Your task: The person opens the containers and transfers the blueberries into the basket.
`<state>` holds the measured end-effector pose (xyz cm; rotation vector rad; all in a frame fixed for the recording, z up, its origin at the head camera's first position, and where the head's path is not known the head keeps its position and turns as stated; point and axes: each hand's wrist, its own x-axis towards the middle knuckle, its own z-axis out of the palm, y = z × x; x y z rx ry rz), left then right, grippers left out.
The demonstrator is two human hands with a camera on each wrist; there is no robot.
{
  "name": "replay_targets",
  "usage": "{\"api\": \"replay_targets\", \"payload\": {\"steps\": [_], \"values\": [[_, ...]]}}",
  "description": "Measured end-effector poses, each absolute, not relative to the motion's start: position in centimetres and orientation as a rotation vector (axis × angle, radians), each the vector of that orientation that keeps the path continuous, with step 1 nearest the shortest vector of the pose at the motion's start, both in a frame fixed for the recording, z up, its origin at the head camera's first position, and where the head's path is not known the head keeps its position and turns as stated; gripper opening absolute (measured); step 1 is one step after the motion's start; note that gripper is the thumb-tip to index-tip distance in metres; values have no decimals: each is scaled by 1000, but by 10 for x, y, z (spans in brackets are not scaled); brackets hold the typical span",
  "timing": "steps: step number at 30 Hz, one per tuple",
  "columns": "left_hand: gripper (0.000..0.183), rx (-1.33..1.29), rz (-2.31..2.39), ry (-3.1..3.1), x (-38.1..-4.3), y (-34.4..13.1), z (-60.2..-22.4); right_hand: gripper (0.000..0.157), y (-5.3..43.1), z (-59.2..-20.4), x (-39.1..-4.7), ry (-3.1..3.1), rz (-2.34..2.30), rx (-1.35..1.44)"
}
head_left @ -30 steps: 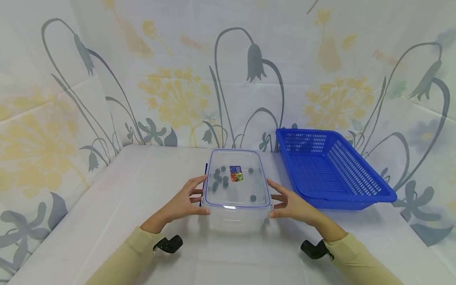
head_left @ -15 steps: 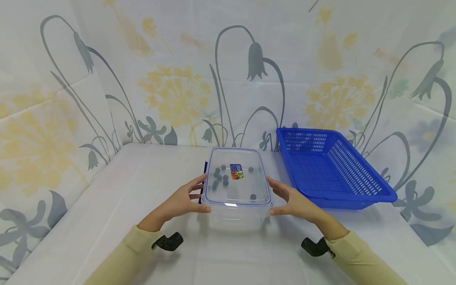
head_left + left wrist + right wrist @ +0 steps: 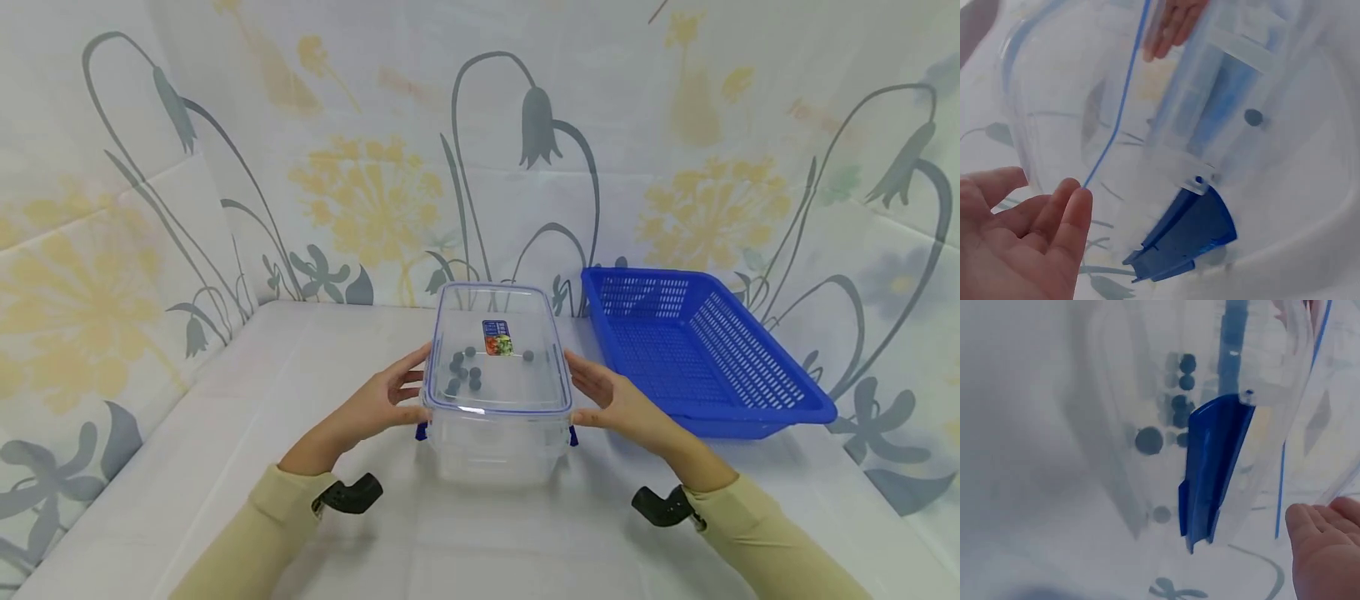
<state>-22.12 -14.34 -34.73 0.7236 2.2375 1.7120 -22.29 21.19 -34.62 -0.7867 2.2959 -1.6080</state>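
My left hand (image 3: 378,408) and right hand (image 3: 630,408) hold the clear plastic lid (image 3: 525,379) by its two sides, thumbs at the near corners and fingers along the edges. The lid, with its blue seal and a colourful label (image 3: 497,337), is raised above the clear food container (image 3: 495,458). A gap shows between lid and rim in the left wrist view. Blue clasps (image 3: 1191,231) hang down at the container's sides, one below each hand. Several dark round balls (image 3: 476,374) lie in the container, seen through the lid.
A blue perforated plastic basket (image 3: 720,425) stands to the right of the container, close to the right hand. White cloth (image 3: 322,350) covers the table, and a flowered cloth (image 3: 495,208) hangs behind it.
Both hands have risen with the lid, which now sits higher and farther back in view. The clasps now show below its edge on both sides. The container, balls and basket stay in place.
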Motion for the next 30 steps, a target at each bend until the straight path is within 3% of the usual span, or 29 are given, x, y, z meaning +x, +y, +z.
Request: {"api": "replay_targets", "payload": {"steps": [3, 7, 20, 30], "values": [[79, 681, 1765, 2227, -223, -146, -344, 97, 206, -343, -222, 2223, -1662, -746], [80, 564, 1817, 2242, -225, -148, -339, 98, 195, -338, -221, 2187, -1715, -649], [74, 415, 1814, 2290, -232, -188, -328, 76, 147, -329, -230, 2160, -1814, -458], [70, 405, 1831, 2307, -231, -231, -328, 78, 100, -327, -232, 2044, -1898, -399]]}}
